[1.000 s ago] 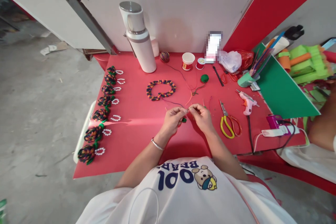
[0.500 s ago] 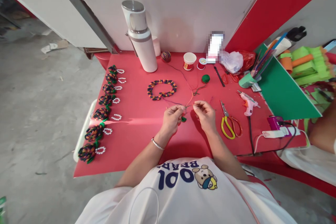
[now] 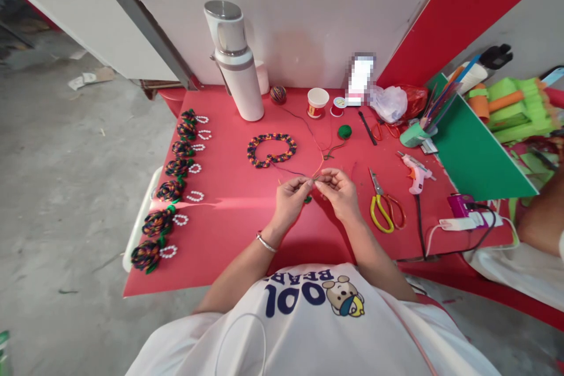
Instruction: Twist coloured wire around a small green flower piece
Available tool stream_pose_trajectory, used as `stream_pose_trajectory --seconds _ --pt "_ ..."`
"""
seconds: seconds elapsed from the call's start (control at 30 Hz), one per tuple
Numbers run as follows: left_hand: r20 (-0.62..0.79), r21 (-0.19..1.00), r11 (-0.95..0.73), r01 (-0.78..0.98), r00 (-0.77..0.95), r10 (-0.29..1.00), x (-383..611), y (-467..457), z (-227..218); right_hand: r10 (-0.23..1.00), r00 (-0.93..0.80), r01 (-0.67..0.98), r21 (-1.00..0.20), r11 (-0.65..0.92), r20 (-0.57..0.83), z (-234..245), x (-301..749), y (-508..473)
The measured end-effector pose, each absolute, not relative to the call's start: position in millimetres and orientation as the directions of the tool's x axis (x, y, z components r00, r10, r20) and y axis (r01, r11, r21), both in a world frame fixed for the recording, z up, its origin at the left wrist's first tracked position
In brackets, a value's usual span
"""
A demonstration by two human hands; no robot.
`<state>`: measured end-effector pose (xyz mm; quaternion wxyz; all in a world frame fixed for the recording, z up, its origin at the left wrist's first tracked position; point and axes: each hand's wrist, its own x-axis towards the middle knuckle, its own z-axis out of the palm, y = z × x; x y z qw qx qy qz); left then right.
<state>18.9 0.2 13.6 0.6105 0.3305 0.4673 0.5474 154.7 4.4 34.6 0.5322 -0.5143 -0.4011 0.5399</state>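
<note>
My left hand (image 3: 291, 201) and my right hand (image 3: 340, 194) meet fingertip to fingertip above the table's front middle. Each is closed in a pinch on a thin strand of yarn (image 3: 314, 178), whose exact ends are hidden by the fingers. Something small and green (image 3: 307, 200) shows just below the left fingertips. Beyond the hands lies a braided ring (image 3: 273, 149) of dark and orange yarn, with a strand trailing toward my fingers. Another strand runs back to a multicoloured yarn ball (image 3: 278, 94). A small green yarn ball (image 3: 344, 131) rests farther right.
Yarn flowers (image 3: 170, 191) with bead loops (image 3: 180, 220) line the left edge. Yellow-handled scissors (image 3: 382, 205), a pink glue gun (image 3: 418, 173) and a power strip (image 3: 462, 223) lie right. A white flask (image 3: 240, 70) and paper cup (image 3: 318, 103) stand behind. Another person's arm (image 3: 540, 217) shows far right.
My right hand has moved left, so the fingertips of both hands now touch or nearly touch. The short gap of yarn between them has closed. The table items stay put.
</note>
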Motion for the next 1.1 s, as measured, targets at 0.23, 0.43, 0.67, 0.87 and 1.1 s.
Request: stream_pose_trajectory --seconds 0.23,0.43,0.67,0.87,1.1 --pt "-0.167 0.948 0.146 -0.284 -0.050 0.985 18 0 11 0.986 0.091 -0.178 -0.977 -0.120 -0.138 35 154 5" --pt "-0.227 0.912 0.197 -0.360 -0.042 0.973 19 0 14 0.986 0.079 -0.174 -0.976 -0.129 -0.144 37 154 4" --pt "-0.382 0.813 0.317 -0.489 -0.037 0.923 18 3 27 0.981 0.045 -0.183 -0.967 -0.177 -0.188 36 152 3" --pt "-0.398 0.777 0.332 -0.535 -0.008 0.918 16 4 33 0.976 0.032 -0.191 -0.960 -0.206 -0.216 33 152 3" --pt "-0.361 0.802 0.296 -0.518 -0.026 0.932 16 3 28 0.974 0.033 -0.192 -0.957 -0.216 -0.226 37 154 3"
